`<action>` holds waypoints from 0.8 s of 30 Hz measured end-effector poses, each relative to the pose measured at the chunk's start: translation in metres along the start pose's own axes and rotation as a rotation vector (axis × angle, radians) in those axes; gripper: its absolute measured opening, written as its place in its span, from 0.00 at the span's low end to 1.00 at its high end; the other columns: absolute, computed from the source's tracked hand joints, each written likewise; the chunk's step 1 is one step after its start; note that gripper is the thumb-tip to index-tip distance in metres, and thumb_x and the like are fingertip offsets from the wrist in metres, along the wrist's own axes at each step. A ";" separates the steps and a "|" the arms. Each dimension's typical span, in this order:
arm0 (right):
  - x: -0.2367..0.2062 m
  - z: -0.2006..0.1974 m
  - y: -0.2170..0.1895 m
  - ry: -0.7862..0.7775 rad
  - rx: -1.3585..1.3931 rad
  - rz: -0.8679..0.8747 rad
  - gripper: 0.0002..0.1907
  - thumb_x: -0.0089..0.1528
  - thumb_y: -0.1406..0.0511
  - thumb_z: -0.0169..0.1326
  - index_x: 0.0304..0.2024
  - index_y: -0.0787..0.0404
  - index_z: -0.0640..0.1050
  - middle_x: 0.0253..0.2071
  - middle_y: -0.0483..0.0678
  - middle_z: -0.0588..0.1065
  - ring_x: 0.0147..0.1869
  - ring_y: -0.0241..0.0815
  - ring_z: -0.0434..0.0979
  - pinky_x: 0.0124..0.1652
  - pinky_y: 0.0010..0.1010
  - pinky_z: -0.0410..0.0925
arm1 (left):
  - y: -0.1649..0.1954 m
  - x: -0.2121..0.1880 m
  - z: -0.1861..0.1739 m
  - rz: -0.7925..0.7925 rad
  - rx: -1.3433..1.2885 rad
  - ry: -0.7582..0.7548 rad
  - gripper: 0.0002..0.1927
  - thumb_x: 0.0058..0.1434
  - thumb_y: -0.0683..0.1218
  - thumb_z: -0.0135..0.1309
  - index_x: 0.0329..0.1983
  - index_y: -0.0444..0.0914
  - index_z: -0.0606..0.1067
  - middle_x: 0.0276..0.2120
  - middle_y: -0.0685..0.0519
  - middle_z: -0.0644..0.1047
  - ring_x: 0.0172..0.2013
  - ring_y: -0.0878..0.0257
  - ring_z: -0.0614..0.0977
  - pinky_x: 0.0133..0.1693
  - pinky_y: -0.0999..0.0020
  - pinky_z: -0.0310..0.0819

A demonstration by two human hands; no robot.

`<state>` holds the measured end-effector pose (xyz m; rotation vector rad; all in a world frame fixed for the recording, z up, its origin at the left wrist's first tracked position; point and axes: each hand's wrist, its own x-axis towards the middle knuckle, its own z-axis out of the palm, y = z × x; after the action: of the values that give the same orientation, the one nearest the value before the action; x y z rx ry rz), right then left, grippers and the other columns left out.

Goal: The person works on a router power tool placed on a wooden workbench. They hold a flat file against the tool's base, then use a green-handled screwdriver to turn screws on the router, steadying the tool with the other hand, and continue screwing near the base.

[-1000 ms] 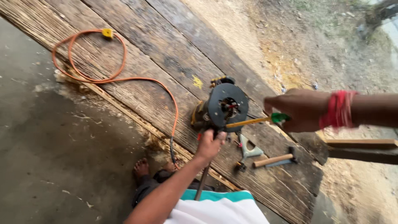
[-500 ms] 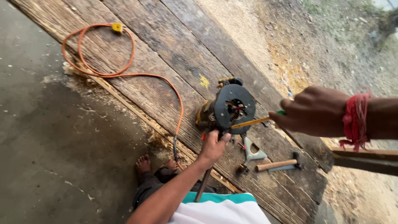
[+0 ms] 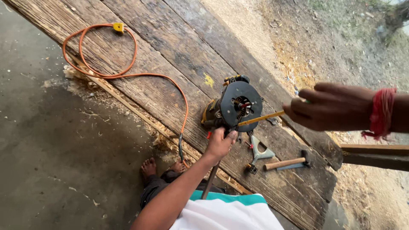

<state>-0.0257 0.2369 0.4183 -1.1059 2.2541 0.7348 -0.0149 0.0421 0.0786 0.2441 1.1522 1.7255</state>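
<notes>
While left hand (image 3: 220, 144) fingers clench the router (image 3: 233, 106), right hand (image 3: 330, 106) fingers pinch a pencil (image 3: 260, 119).

You have one router (image 3: 233, 106) on the planks, one orange cord (image 3: 128, 74) with one yellow plug (image 3: 119, 27), one pencil (image 3: 260, 119), one hammer (image 3: 286, 162), one metal square (image 3: 260, 150), and two hands at work: your left hand (image 3: 220, 142) and your right hand (image 3: 330, 106), plus two bare feet (image 3: 149, 167)

Black router (image 3: 236, 106) lies tipped on planks, yellow pencil (image 3: 260, 119) touching its base.
</notes>
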 end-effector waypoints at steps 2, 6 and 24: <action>-0.001 -0.005 -0.003 -0.093 -0.117 -0.114 0.26 0.60 0.65 0.51 0.61 0.67 0.70 0.33 0.48 0.75 0.29 0.39 0.76 0.25 0.29 0.76 | 0.001 0.001 0.000 0.007 0.034 0.021 0.15 0.69 0.52 0.55 0.34 0.36 0.72 0.24 0.58 0.75 0.21 0.72 0.71 0.22 0.72 0.64; 0.005 -0.010 -0.014 -0.565 0.329 0.225 0.18 0.73 0.59 0.43 0.65 0.51 0.68 0.30 0.42 0.75 0.28 0.33 0.76 0.27 0.26 0.74 | -0.001 -0.003 0.003 0.008 0.102 0.057 0.15 0.68 0.52 0.56 0.35 0.36 0.73 0.24 0.59 0.75 0.24 0.71 0.72 0.26 0.70 0.67; 0.020 -0.032 -0.009 -0.623 0.216 0.127 0.20 0.71 0.61 0.48 0.61 0.65 0.68 0.29 0.46 0.74 0.30 0.38 0.79 0.30 0.29 0.76 | 0.004 -0.001 0.002 0.027 0.025 0.008 0.14 0.68 0.53 0.55 0.35 0.37 0.73 0.24 0.58 0.76 0.21 0.72 0.72 0.23 0.72 0.65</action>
<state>-0.0356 0.2007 0.4263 -0.5337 1.8180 0.7381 -0.0155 0.0428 0.0827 0.2694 1.1815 1.7380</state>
